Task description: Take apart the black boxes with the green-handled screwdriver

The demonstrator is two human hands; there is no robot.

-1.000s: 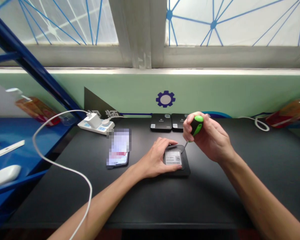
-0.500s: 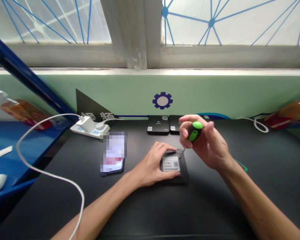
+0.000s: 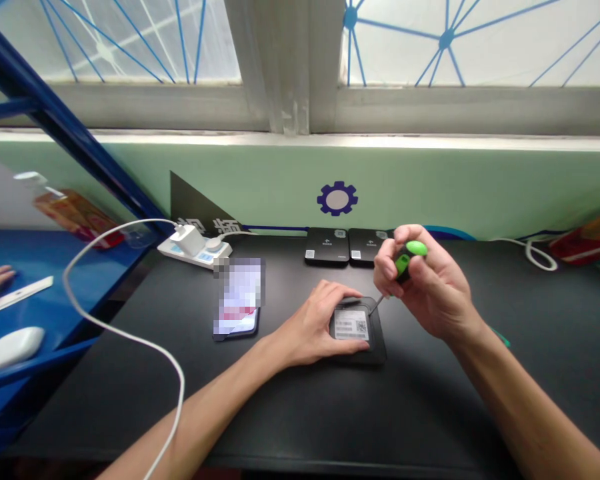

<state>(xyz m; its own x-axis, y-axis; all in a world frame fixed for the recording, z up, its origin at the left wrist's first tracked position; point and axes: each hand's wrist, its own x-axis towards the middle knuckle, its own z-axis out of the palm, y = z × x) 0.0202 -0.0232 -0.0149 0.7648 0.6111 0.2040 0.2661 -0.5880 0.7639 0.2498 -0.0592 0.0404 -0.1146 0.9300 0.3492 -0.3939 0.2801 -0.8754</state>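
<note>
Left hand [image 3: 314, 327]: thumb and fingers set wide, straddling a black case [image 3: 377, 350], thumb across its top on the near side, forefinger along the far side, holding it flat on the dark table [image 3: 300, 407]. Right hand [image 3: 430, 287]: fingers curled round the black and green handle of a screwdriver [image 3: 405, 261], its shaft slanting down toward the left fingers. The tip reached the case just beyond the left fingertips, beside the white label [image 3: 347, 325]; whether it had bitten could not be told. Chief risk judged to be a slip: with the shaft tilted, a sideways push could make the tip skate across the label, or into the left thumb, which lay close by. Second risk: case turning or sliding, since the left fingers bore only on one side of it and no clamp was seen. Third: the white cable [image 3: 179, 373] crossed in front of the left forearm, so a sweep of that arm could drag it. Phone [image 3: 240, 293] lay left of the left fingers, apart from them; judged low risk.
</note>
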